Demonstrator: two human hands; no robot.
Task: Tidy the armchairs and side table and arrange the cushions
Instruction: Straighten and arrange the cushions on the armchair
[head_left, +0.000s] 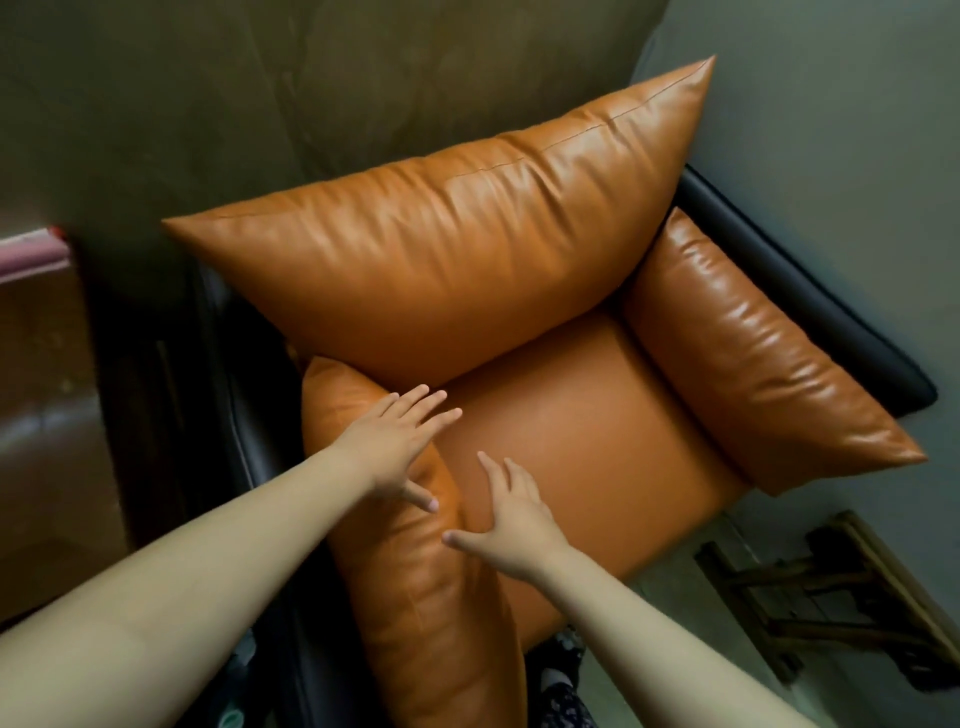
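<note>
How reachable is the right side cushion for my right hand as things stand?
Probably yes. The right hand rests open at the left edge of the seat cushion, holding nothing, and only bare seat shows between it and the right side cushion; a stretch may be needed.

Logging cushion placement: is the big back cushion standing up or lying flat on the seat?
Standing up: the back cushion rests on its lower edge at the back of the seat, seam uppermost.

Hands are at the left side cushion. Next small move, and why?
Probably push the left side cushion outward, snug against the dark frame: the left hand lies flat on it, the right hand beside it on the seat, and the right side cushion sits snug.
</note>
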